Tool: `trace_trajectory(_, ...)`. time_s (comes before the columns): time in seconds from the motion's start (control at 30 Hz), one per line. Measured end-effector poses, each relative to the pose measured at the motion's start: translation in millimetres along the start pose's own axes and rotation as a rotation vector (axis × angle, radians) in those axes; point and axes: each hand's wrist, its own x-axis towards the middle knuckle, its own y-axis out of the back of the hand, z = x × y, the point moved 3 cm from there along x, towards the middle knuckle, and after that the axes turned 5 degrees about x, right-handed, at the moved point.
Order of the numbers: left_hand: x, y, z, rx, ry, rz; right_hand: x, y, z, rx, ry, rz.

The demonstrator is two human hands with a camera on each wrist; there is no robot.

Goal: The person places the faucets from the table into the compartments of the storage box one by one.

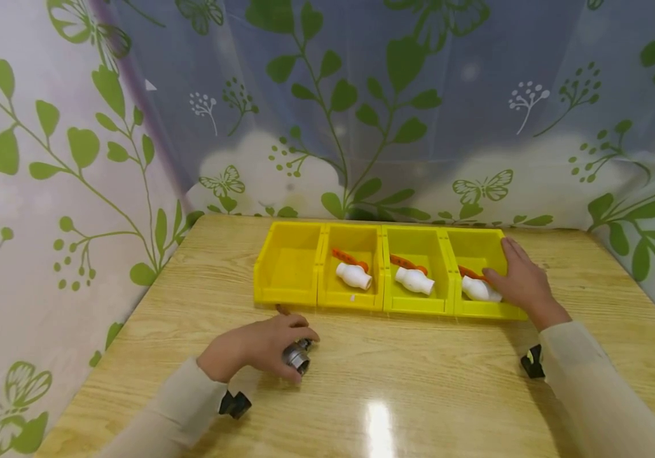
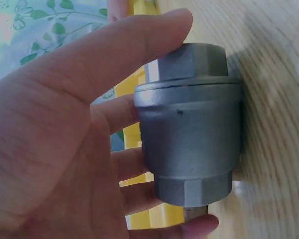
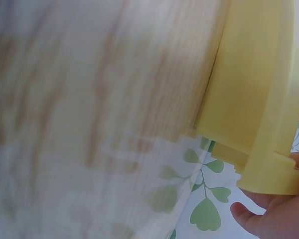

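My left hand (image 1: 259, 343) grips a grey metal pipe valve (image 1: 297, 359) low over the table, left of centre. In the left wrist view, the thumb rests on one hexagonal end of the valve (image 2: 192, 127) and the fingers reach behind its round body. At the rightmost yellow bin (image 1: 481, 310), my right hand (image 1: 524, 277) holds the right side wall, thumb inside and fingers outside. Beside the thumb, inside that bin, lies a white plastic ball valve (image 1: 479, 289) with an orange handle. The right wrist view shows fingers (image 3: 244, 216) past the bin's edge (image 3: 269, 164).
Four joined bins stand in a row on the wooden table (image 1: 333, 394). A white valve (image 1: 353, 276) lies in the second bin and another white valve (image 1: 414, 280) in the third. The leftmost bin (image 1: 286, 297) holds nothing. Patterned cloth (image 1: 362, 127) hangs behind and at the sides.
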Motion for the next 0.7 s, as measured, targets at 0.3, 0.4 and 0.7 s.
trace_trajectory(0.3, 7.9, -7.2, 3.3, 0.014, -0.013, -0.006, -1.6, 1.3, -2.3, 0.001, 0.012, -0.001)
trace_trajectory(0.4, 10.3, -9.3, 4.0, 0.023, -0.002, -0.011, -1.3, 1.7, -2.3, -0.001, 0.011, 0.0)
trace_trajectory(0.7, 10.5, -12.1, 8.7, 0.031, 0.051, -0.025, -0.6, 0.7, 0.8, 0.001, 0.007, -0.012)
